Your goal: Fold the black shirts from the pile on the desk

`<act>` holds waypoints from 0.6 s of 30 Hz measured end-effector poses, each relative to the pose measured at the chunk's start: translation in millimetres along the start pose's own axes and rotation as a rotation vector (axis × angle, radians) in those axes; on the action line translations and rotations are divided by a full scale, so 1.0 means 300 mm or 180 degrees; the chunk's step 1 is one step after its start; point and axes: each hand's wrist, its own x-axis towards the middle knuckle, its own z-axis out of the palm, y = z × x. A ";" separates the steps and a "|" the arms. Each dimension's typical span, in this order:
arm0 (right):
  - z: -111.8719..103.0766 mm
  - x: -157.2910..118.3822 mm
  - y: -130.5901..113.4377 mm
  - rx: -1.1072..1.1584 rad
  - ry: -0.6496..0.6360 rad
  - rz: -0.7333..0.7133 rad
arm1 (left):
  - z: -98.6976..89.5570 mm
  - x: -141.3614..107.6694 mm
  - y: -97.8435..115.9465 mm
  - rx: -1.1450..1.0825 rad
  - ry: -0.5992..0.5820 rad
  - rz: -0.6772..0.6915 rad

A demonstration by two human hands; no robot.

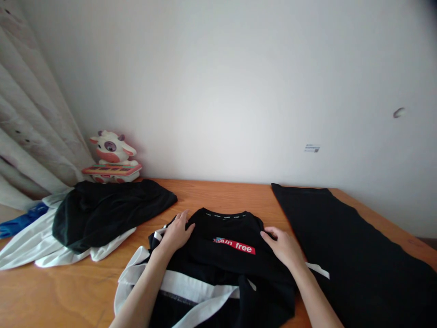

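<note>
On the orange-brown wooden table (218, 192): one black fabric T-shirt (215, 262) with red rectangular print (239, 247), rumpled below. My left hand (175, 233) lies on one shoulder, fingers apart; my right hand (284, 246) meets the other, pinch indeterminable. Uneven pulling could skew it.

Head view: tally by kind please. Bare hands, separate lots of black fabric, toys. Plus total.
Bare hands: 2 (left hand, right hand)
Black fabric lots: 3 (black shirt with red printed panel, black cloth heaped at left, flat black cloth at right)
Toys: 1 (white-and-pink cow-shaped keyboard toy)
Total: 6
</note>
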 end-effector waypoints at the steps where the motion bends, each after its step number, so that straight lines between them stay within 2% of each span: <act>1: 0.000 0.001 -0.001 0.0034 0.0069 -0.0068 | -0.006 0.000 0.005 -0.0007 -0.0039 -0.0076; 4: 0.001 0.002 -0.005 0.0175 0.0182 -0.0222 | -0.023 -0.005 0.021 -0.0105 -0.0216 -0.0242; 6: 0.007 0.002 -0.007 0.0463 0.0106 -0.0255 | -0.029 -0.007 0.024 -0.0211 -0.0217 -0.0106; 8: 0.019 0.004 -0.006 0.0831 0.0108 -0.0258 | -0.027 -0.007 0.019 -0.0355 -0.0092 0.0169; 12: 0.032 0.021 0.000 0.1233 0.0372 -0.0152 | -0.022 -0.001 0.002 -0.0706 0.0348 0.0568; 15: 0.007 0.030 0.003 0.1507 0.0432 -0.0166 | -0.038 -0.003 0.001 -0.0937 0.0557 0.0636; 18: -0.048 0.017 -0.003 0.1638 0.0322 -0.0115 | -0.063 -0.018 0.008 -0.1087 0.0481 0.0478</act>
